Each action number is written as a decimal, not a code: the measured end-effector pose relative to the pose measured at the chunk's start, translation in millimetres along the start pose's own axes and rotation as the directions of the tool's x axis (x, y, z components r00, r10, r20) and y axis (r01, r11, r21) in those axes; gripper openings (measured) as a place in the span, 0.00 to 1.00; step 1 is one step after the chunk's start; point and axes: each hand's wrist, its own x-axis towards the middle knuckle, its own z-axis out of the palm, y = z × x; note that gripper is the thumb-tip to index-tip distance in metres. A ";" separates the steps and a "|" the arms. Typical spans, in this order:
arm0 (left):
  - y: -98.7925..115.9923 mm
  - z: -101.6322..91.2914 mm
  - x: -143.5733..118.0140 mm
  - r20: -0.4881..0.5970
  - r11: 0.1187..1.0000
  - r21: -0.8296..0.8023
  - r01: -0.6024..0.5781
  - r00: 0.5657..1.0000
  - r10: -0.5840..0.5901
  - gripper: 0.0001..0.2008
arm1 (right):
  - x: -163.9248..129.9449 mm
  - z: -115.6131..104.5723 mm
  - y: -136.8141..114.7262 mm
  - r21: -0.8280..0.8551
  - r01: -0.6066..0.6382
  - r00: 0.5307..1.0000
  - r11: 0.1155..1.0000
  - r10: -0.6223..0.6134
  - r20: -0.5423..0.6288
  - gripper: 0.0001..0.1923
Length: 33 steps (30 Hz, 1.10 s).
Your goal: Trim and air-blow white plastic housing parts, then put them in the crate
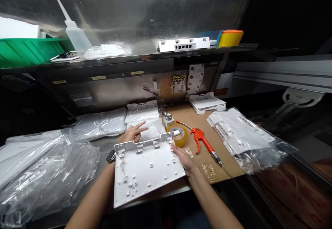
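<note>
Both arms reach fwd. Right hand [184,158] grips the right edge of a flat white plastic panel with little pegs [145,168]. Left hand [133,132] is behind the panel's far edge, fingers open wide, touching a clear plastic bag [150,130]. One yellow tape roll [178,135] & one orange air gun [203,142] lie just beyond the right hand.

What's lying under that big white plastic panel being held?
The white panel covers brown cardboard, which shows beyond its right edge. Whatever lies directly beneath it is hidden.

Head-worn view, down onto workbench [207,160]
</note>
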 end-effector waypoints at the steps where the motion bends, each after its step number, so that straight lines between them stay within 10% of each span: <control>1: 3.4 -1.2 1.3 -0.003 1.000 0.024 0.002 1.000 -0.002 0.24 | -3.3 -2.0 -1.4 0.008 -0.020 1.000 1.000 0.020 0.000 0.22; 6: 27.6 3.4 7.7 0.054 0.996 0.072 -0.052 0.997 0.048 0.33 | -28.0 -16.9 -20.4 0.048 -0.021 0.999 0.999 0.022 -0.027 0.30; 9: 44.9 10.9 12.7 0.130 0.992 0.071 -0.105 0.987 0.095 0.30 | -48.9 -26.6 -26.7 0.074 0.178 0.958 0.981 -0.156 -0.242 0.33; 12: 59.0 20.1 16.3 0.176 0.989 0.056 -0.134 0.977 0.122 0.35 | -68.7 -31.3 -14.2 -0.107 0.450 0.708 0.887 -0.427 -0.562 0.27; 14: 64.6 26.7 17.2 0.195 0.991 0.037 -0.128 0.974 0.119 0.38 | -77.6 -31.2 2.7 -0.318 0.479 0.595 0.818 -0.569 -0.568 0.23; 19: 65.9 39.2 13.5 0.115 0.991 0.019 -0.129 0.985 0.126 0.37 | -84.9 -24.1 40.4 -0.588 0.484 0.654 0.648 -0.714 -0.249 0.21; 24: 67.7 47.3 -4.5 -0.058 0.942 0.189 -0.279 0.954 0.294 0.28 | -85.7 -16.1 41.5 -0.654 0.417 0.734 0.631 -0.658 -0.167 0.28; 28: 72.2 57.2 -33.1 0.093 0.845 0.315 -0.432 0.900 0.426 0.27 | -84.0 -17.7 16.1 -0.616 0.318 0.735 0.721 -0.598 -0.320 0.35; 33: 75.9 72.8 -67.7 0.242 0.746 0.455 -0.486 0.874 0.422 0.52 | -83.9 -28.8 -9.9 -0.249 0.374 0.728 0.894 -0.449 -0.519 0.32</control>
